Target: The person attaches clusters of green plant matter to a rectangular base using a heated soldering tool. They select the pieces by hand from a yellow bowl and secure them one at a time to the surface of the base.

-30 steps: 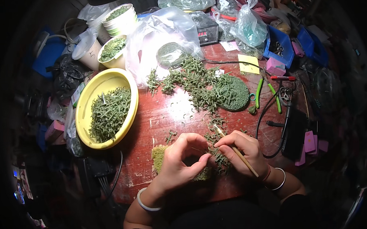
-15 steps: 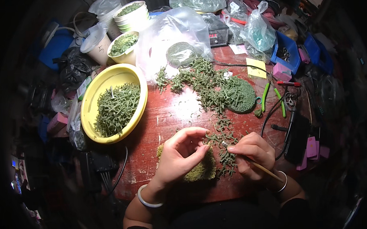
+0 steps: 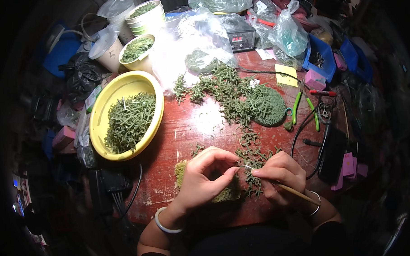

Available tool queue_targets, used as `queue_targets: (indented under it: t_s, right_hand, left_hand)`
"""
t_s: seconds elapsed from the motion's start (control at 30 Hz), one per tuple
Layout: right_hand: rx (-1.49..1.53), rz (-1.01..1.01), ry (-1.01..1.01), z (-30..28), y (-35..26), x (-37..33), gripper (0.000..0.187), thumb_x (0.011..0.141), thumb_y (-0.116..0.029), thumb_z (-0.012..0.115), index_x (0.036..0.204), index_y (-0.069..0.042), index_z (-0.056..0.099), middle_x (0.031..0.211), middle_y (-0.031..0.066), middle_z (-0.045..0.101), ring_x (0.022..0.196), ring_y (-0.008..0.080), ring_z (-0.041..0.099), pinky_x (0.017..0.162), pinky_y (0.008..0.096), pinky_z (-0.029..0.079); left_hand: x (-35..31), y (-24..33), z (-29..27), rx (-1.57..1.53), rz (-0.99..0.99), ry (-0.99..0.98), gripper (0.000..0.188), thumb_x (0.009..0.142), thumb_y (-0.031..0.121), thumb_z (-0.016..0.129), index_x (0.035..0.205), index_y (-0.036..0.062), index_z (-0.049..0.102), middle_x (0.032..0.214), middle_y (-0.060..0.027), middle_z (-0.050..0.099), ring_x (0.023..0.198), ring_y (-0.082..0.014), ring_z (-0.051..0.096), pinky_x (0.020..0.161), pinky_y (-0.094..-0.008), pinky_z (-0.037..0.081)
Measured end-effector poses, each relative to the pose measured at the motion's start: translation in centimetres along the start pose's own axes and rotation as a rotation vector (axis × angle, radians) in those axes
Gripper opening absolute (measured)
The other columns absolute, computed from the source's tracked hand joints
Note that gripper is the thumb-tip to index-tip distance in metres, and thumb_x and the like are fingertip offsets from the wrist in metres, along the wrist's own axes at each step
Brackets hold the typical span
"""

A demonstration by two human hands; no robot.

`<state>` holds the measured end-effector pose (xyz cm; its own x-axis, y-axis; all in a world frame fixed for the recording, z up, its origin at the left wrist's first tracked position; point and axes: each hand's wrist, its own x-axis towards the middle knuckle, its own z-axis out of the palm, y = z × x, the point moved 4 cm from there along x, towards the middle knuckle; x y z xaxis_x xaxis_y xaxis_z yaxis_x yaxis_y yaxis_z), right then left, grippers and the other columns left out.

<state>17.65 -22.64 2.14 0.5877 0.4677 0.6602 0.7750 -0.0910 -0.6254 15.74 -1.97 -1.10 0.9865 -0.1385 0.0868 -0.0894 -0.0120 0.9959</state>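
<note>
My right hand [image 3: 284, 174] grips a slim wooden-handled tool [image 3: 292, 191] like a pen. Its pale metal tip [image 3: 248, 167] points left, close to the fingertips of my left hand [image 3: 207, 174]. That hand is closed in a loose pinch, thumb and forefinger nearly meeting; whatever sits between them is too small to make out. Beneath my left hand lies a yellow-green textured pad [image 3: 181, 172], partly covered by it. Small curled green pieces [image 3: 253, 186] are strewn on the red table between my hands. A larger heap of them [image 3: 233, 97] spreads farther back.
A yellow basin [image 3: 96, 131] of green pieces stands at left. Beside the heap is a round green studded disc [image 3: 272, 110]. Green-handled pliers [image 3: 296, 107], a yellow note [image 3: 286, 75] and blue bins [image 3: 319, 56] sit at right. Tubs [image 3: 139, 65] and a plastic bag [image 3: 175, 43] are behind.
My left fingertips have shifted slightly right and nearer to me, with thumb and forefinger closer together. The tool's tip has moved a little left and down. A few green pieces now show beyond my left hand.
</note>
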Motion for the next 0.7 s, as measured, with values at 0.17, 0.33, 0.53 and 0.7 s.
queue_targets:
  t_s: [0.17,0.33,0.53,0.7]
  right_hand:
    - [-0.003,0.045,0.001,-0.48,-0.06,0.13,0.033,0.079,0.010,0.073,0.110,0.001,0.074,0.088,0.0092,0.063,0.072,0.0215,0.061,0.062,0.0319,0.051]
    - [0.022,0.054,-0.033,-0.28,0.19,-0.02,0.031,0.079,0.010,0.073,0.109,0.001,0.074,0.088,0.0093,0.063,0.072,0.0217,0.061,0.062,0.0321,0.050]
    - [0.025,0.073,-0.038,-0.44,-0.12,0.27,0.030,0.080,0.009,0.071,0.108,0.000,0.074,0.088,0.0093,0.063,0.073,0.0216,0.061,0.064,0.0320,0.051]
    - [0.067,0.085,-0.066,-0.34,0.07,0.19,0.027,0.082,0.009,0.070,0.108,0.000,0.074,0.089,0.0095,0.063,0.073,0.0215,0.060,0.064,0.0321,0.050]
  left_hand:
    - [0.03,-0.20,0.23,-0.088,-0.024,0.020,0.024,0.091,-0.007,0.072,0.114,-0.0027,0.069,0.108,-0.0054,0.066,0.097,-0.0105,0.067,0.083,-0.0253,0.056]
    - [-0.03,-0.19,0.24,-0.122,-0.049,0.027,0.022,0.091,-0.007,0.071,0.113,-0.0024,0.069,0.108,-0.0051,0.065,0.098,-0.0106,0.067,0.084,-0.0253,0.056]
    - [0.05,-0.01,0.28,-0.067,-0.051,0.017,0.022,0.091,-0.007,0.072,0.113,-0.0020,0.069,0.107,-0.0054,0.065,0.095,-0.0102,0.067,0.081,-0.0247,0.056]
    - [0.11,0.01,0.21,0.011,-0.001,0.027,0.021,0.089,-0.004,0.074,0.109,-0.0012,0.071,0.104,-0.0051,0.066,0.090,-0.0094,0.066,0.076,-0.0235,0.054]
